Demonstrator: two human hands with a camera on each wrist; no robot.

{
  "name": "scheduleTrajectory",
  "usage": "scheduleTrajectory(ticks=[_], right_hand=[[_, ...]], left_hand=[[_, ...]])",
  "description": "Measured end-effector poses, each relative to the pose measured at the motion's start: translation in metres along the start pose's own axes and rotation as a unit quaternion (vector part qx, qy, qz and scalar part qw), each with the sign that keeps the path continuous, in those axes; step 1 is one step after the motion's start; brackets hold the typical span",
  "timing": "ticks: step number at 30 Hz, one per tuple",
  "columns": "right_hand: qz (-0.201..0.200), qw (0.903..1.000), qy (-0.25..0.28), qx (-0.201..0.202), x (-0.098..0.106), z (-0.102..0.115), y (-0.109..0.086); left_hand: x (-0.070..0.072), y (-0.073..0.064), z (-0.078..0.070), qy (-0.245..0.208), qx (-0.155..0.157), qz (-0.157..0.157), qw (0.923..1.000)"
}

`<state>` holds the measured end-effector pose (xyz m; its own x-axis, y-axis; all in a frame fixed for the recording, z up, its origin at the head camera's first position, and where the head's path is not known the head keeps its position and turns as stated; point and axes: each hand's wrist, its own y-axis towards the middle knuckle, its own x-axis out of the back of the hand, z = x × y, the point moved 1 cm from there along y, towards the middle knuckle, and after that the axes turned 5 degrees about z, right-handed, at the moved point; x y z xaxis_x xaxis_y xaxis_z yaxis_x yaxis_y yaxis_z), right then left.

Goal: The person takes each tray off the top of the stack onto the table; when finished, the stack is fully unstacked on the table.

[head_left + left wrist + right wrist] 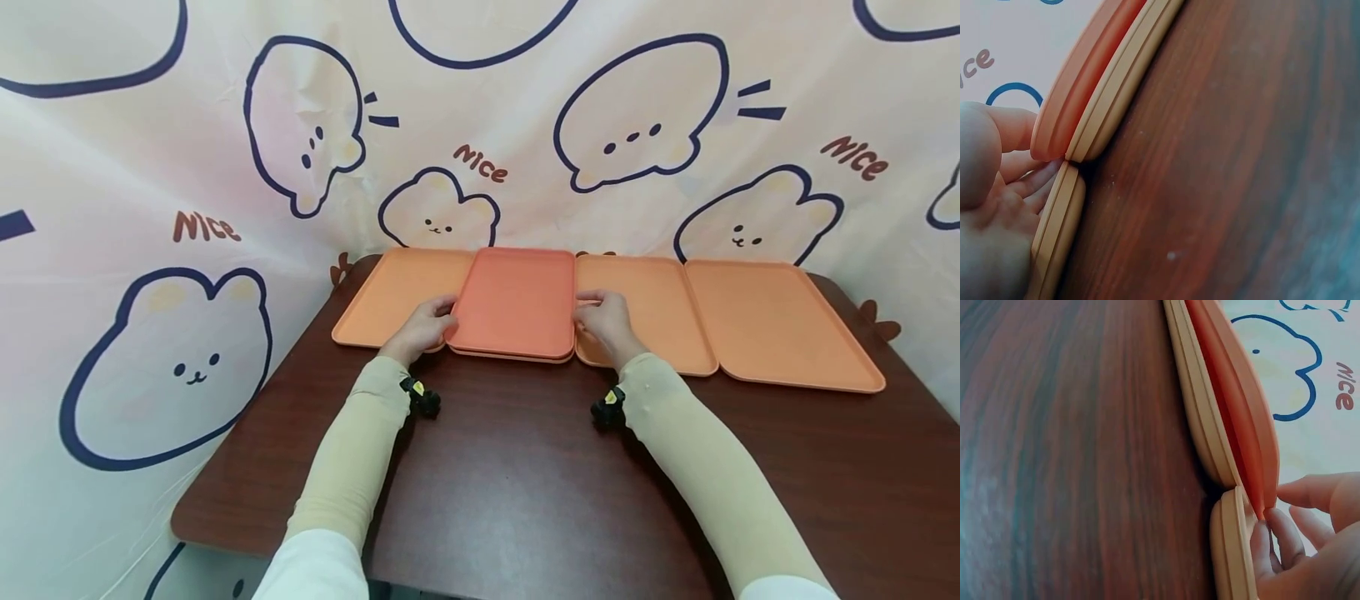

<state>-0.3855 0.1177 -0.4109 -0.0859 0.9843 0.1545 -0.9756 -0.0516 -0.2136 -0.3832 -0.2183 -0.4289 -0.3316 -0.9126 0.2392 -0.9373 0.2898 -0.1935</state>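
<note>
A coral-red rectangular tray (pixel 516 302) lies over a light-orange tray (pixel 510 358), whose front rim shows beneath it. My left hand (pixel 424 325) holds the red tray's left edge; in the left wrist view the thumb (pixel 1017 128) touches the rim and the other fingers reach below it. On the opposite edge, my right hand (pixel 606 321) pinches the red tray between thumb and fingers. In the right wrist view, a dark gap separates the red tray (pixel 1241 387) from the orange tray (pixel 1200 419) under it. Both hands are above neighbouring orange trays.
One orange tray (pixel 397 287) lies to the left, and two more, a nearer one (pixel 652 300) and a far-right one (pixel 780 325), lie to the right. All are along the back of the dark brown wooden table (pixel 510 467). A cartoon-printed curtain (pixel 525 108) hangs behind.
</note>
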Motion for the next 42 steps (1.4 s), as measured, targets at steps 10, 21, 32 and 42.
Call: scheduleTrajectory(ticks=[10, 21, 32, 42], right_hand=[[-0.033, 0.998, 0.052, -0.017, -0.01, 0.008, -0.001], [-0.012, 0.9974, 0.07, -0.011, -0.013, 0.007, -0.004], [-0.037, 0.9923, 0.118, -0.012, 0.005, 0.013, -0.01], [-0.043, 0.9968, 0.068, 0.005, 0.04, 0.024, -0.019]], left_hand=[[0.002, 0.001, -0.003, 0.03, -0.013, -0.009, 0.9994], [0.0, 0.0, 0.002, 0.044, -0.011, -0.014, 0.9989], [-0.001, 0.001, 0.0, 0.062, -0.019, -0.015, 0.9978], [-0.003, 0.001, -0.001, 0.068, -0.017, -0.017, 0.9974]])
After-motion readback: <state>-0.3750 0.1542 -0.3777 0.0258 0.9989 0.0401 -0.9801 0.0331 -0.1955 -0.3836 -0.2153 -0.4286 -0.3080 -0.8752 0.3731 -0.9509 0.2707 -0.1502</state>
